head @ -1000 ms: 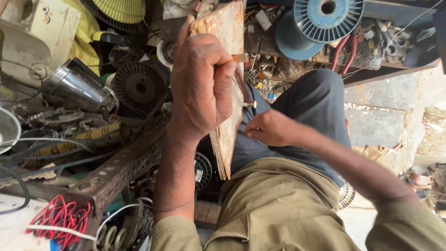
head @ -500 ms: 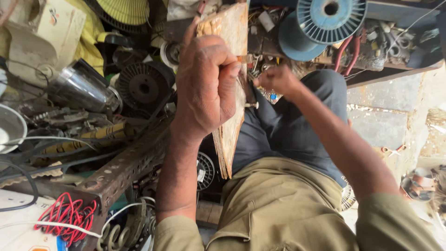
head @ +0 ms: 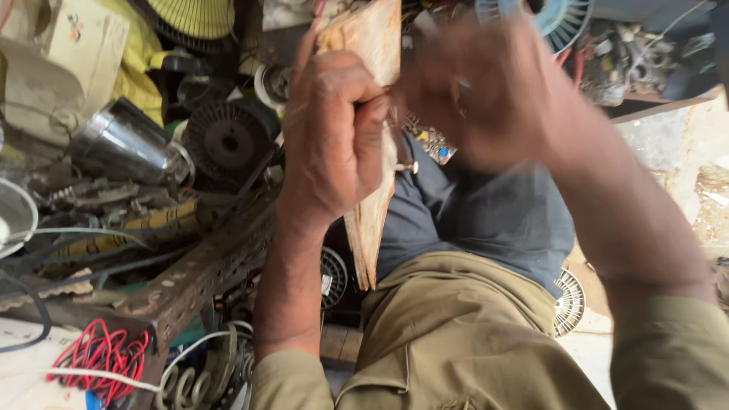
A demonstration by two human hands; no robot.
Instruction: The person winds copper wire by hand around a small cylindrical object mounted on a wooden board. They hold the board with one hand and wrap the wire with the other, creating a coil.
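Board (head: 373, 137) of worn, yellowish wood, standing on edge above the lap, in the middle of the view. Left hand (head: 334, 144) closing around its upper part, grip clamped on the board, fingers (head: 370, 125) wrapping over the edge. Small metal pin (head: 407, 166), perhaps a nail or screw, sticking out of the board just beside the left thumb. Right hand (head: 486, 91) blurring strongly just to the right of the board's top; impossible telling whether its grip is apart or together, or holding anything.

Judging by look: board stiff and thin, probably light, rough rather than slippery, edges frayed and maybe splintering. Best taking hold at the middle of the long edge, away from the pin, keeping it from twisting.

Hiding or cutting off: top of the board running out of the frame; far face not showing; lower end resting against dark trousers (head: 486, 220), contact unclear. Blue spool (head: 566, 19) partly hiding behind the blurred hand. Clutter of fan parts (head: 228, 140) and red wire (head: 95, 357) lying on the worktop at left, hard making out in detail.
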